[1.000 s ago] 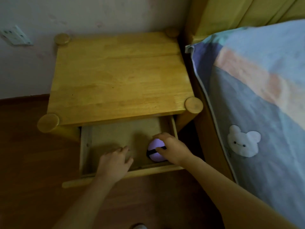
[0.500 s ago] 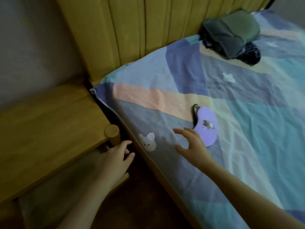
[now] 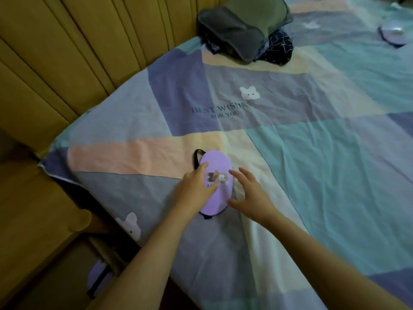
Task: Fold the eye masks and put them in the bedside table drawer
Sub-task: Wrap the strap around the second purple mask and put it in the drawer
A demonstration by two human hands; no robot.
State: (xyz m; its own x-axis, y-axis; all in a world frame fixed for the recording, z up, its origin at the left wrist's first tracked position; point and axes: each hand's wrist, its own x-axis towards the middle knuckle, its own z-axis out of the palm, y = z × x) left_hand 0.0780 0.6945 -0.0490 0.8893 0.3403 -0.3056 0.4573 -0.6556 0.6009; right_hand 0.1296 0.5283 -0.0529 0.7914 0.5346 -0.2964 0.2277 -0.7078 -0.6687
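Note:
A purple eye mask (image 3: 218,163) with a black strap lies flat on the bed sheet (image 3: 312,153). My left hand (image 3: 194,190) rests on the mask's left edge, thumb on its printed middle. My right hand (image 3: 250,194) hovers with fingers spread at the mask's right edge, just touching or a little above it. A folded purple eye mask (image 3: 98,276) with a black band lies in the open drawer (image 3: 55,287) of the bedside table (image 3: 33,209) at the lower left. Another pale mask (image 3: 395,33) lies at the far right of the bed.
A yellow padded headboard (image 3: 89,52) runs along the back left. A pile of dark and green clothes (image 3: 243,27) sits near the head of the bed. The bedside table's round corner post (image 3: 80,220) stands close to the bed's edge.
The view swung from the drawer to the bed. Both hands left the drawer, where a folded mask stayed, and reached the purple mask on the sheet; the left hand now touches it.

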